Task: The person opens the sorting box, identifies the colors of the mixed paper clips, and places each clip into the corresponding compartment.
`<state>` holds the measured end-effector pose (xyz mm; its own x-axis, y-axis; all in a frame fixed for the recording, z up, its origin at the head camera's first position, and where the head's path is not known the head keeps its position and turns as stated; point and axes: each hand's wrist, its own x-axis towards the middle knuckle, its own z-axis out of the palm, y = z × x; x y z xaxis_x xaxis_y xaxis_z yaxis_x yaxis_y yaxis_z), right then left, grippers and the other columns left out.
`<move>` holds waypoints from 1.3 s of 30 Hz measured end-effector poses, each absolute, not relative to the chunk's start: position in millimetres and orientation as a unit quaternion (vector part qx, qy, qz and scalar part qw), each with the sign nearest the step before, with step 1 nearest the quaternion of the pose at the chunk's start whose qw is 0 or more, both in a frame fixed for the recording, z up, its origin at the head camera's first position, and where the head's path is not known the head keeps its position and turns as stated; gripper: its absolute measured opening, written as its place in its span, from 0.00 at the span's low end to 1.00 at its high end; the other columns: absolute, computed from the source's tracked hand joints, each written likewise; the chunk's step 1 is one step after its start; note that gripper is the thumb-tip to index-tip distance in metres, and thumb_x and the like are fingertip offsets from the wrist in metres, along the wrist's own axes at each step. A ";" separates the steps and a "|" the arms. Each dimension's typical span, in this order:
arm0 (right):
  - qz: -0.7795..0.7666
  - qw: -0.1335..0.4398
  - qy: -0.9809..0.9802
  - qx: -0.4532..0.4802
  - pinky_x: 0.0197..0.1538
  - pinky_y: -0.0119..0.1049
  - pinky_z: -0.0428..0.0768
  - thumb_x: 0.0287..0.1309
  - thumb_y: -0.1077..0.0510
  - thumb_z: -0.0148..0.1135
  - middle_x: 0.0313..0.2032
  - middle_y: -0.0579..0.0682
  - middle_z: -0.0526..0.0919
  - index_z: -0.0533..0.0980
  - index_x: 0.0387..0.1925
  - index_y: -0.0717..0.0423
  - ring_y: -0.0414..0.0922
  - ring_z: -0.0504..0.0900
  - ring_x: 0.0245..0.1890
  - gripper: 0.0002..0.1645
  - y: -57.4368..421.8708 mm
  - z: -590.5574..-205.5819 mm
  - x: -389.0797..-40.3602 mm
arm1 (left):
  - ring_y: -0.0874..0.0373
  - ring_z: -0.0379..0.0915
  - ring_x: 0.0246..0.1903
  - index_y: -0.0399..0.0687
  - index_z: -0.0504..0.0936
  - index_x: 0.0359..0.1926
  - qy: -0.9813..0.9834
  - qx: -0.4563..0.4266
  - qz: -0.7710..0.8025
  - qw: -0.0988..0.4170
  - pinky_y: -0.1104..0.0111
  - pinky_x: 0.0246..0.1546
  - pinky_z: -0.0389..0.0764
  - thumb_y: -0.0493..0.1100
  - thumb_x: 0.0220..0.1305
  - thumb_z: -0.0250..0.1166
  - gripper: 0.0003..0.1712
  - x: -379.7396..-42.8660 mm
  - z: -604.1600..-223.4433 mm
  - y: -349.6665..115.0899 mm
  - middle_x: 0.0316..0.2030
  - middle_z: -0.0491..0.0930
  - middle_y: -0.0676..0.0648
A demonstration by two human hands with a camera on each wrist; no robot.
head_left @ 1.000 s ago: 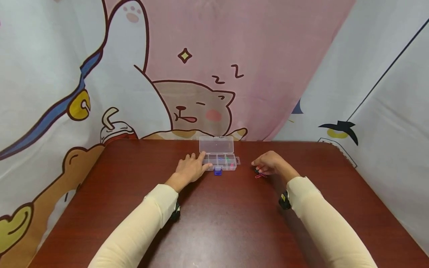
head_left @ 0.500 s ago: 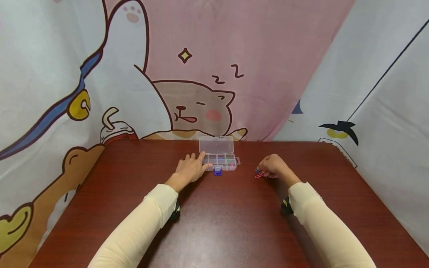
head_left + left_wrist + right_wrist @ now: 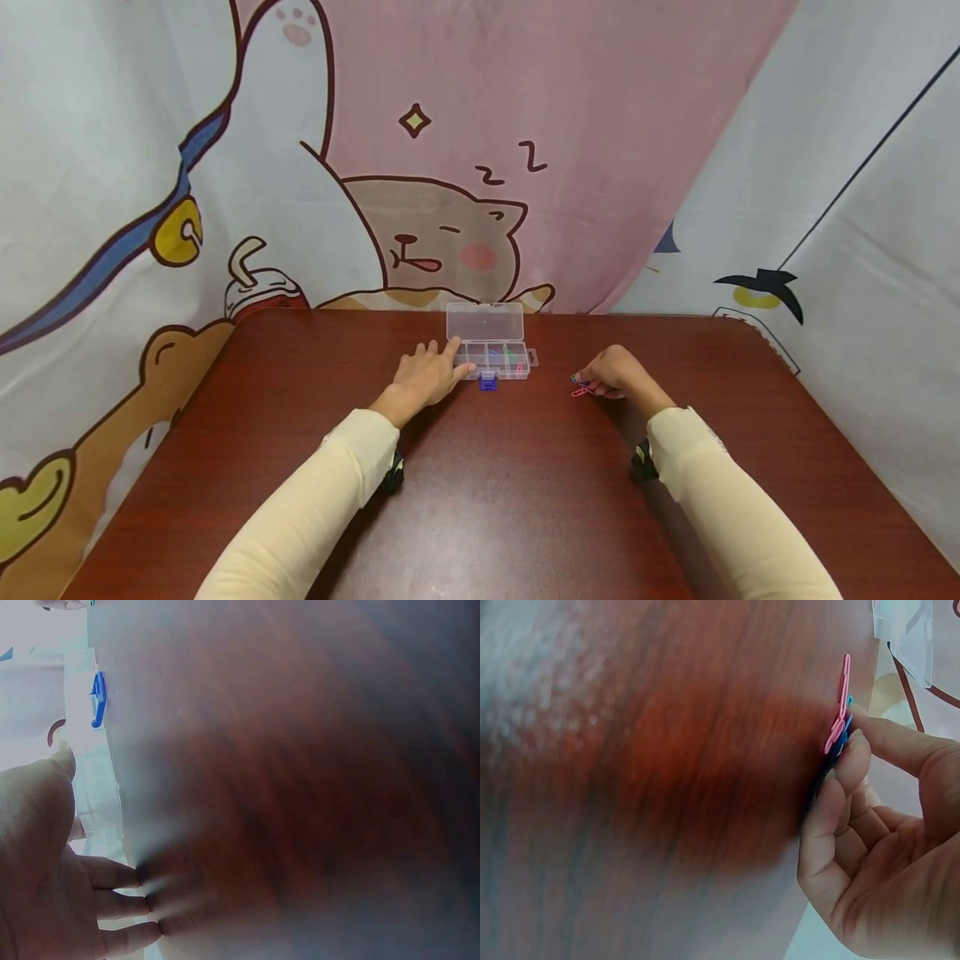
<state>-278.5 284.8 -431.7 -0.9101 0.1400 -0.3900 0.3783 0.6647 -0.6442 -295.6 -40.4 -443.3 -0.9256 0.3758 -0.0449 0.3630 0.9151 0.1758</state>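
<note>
A clear plastic compartment box stands near the table's far edge, its lid raised and its blue latch facing me. Inside, a few small green, blue and pink pieces show in the right-hand compartments. My left hand rests with spread fingers at the box's left end, the thumb along its front; in the left wrist view the other fingertips touch the table. Right of the box, my right hand pinches a blue paper clip between thumb and fingers. A pink paper clip lies against it. Fingers partly hide this small pile.
The reddish-brown wooden table extends around both hands. A hanging tab juts from the box's right side. Behind the table hangs a printed cartoon curtain, close to the raised lid.
My right hand has drawn slightly down and right, its fingers closing at the paper clips, and more of the pink clip shows. The left hand and the box have stayed put.
</note>
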 end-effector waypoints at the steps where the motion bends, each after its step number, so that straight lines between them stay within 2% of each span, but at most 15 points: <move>1: -0.383 0.154 0.899 0.146 0.24 0.35 0.78 0.54 0.55 0.70 0.15 0.46 0.78 0.82 0.28 0.61 0.39 0.76 0.15 0.12 284.8 -431.3 -278.5 | 0.37 0.62 0.65 0.56 0.54 0.74 0.978 0.188 0.083 0.039 0.43 0.57 0.69 0.70 0.71 0.41 0.40 -295.8 -443.5 -40.2 0.66 0.66 0.33; 7: -0.382 0.155 0.900 0.139 0.24 0.35 0.78 0.55 0.54 0.70 0.16 0.46 0.78 0.80 0.26 0.61 0.39 0.75 0.16 0.13 286.1 -430.8 -277.4 | 0.37 0.60 0.66 0.57 0.54 0.74 0.979 0.182 0.084 0.042 0.43 0.58 0.67 0.70 0.71 0.41 0.39 -296.6 -443.9 -39.8 0.66 0.65 0.33; 16: -0.385 0.160 0.900 0.127 0.25 0.35 0.77 0.56 0.56 0.69 0.18 0.47 0.78 0.83 0.31 0.59 0.40 0.75 0.17 0.09 287.5 -429.8 -278.4 | 0.37 0.62 0.65 0.56 0.55 0.74 0.978 0.185 0.085 0.036 0.44 0.57 0.69 0.69 0.71 0.42 0.39 -296.3 -441.6 -40.5 0.65 0.67 0.33; 20: -0.374 0.165 0.904 0.128 0.24 0.34 0.76 0.57 0.55 0.69 0.17 0.46 0.77 0.84 0.28 0.59 0.39 0.74 0.16 0.10 286.1 -429.5 -279.8 | 0.37 0.61 0.66 0.56 0.55 0.74 0.978 0.185 0.086 0.036 0.43 0.57 0.68 0.69 0.71 0.42 0.39 -296.1 -441.8 -41.2 0.65 0.66 0.33; 26: -0.371 0.183 0.901 0.131 0.22 0.32 0.75 0.57 0.56 0.69 0.15 0.45 0.75 0.82 0.26 0.61 0.37 0.72 0.14 0.12 284.7 -428.9 -280.3 | 0.36 0.59 0.67 0.56 0.54 0.75 0.978 0.187 0.088 0.038 0.42 0.58 0.67 0.70 0.71 0.41 0.40 -296.4 -443.4 -41.1 0.67 0.64 0.32; 39: -0.424 0.163 0.884 0.109 0.21 0.31 0.73 0.56 0.55 0.69 0.16 0.46 0.74 0.80 0.29 0.65 0.38 0.70 0.14 0.15 272.5 -411.2 -290.4 | 0.36 0.58 0.68 0.57 0.53 0.75 0.978 0.184 0.090 0.041 0.42 0.60 0.66 0.70 0.71 0.41 0.40 -296.1 -443.7 -40.7 0.68 0.63 0.32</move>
